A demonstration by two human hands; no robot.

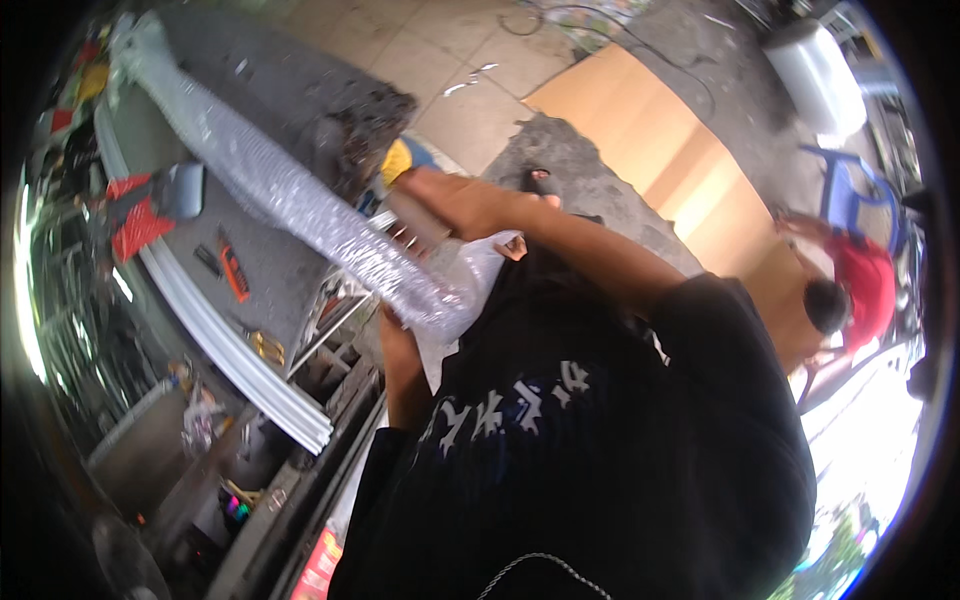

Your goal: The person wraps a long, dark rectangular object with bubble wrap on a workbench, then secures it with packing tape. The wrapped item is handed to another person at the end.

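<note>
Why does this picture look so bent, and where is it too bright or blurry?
In the head view, the fisheye lens likely bows the white strips and blackens the corners; glare in the head view whitens the lower right and glints off the bubble-wrapped bundle; the head view blurs around the far end of the right forearm.

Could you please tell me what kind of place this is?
It is probably a workshop, judging by the bubble-wrapped bundle, the long white strips and the orange hand tool beside them.
</note>
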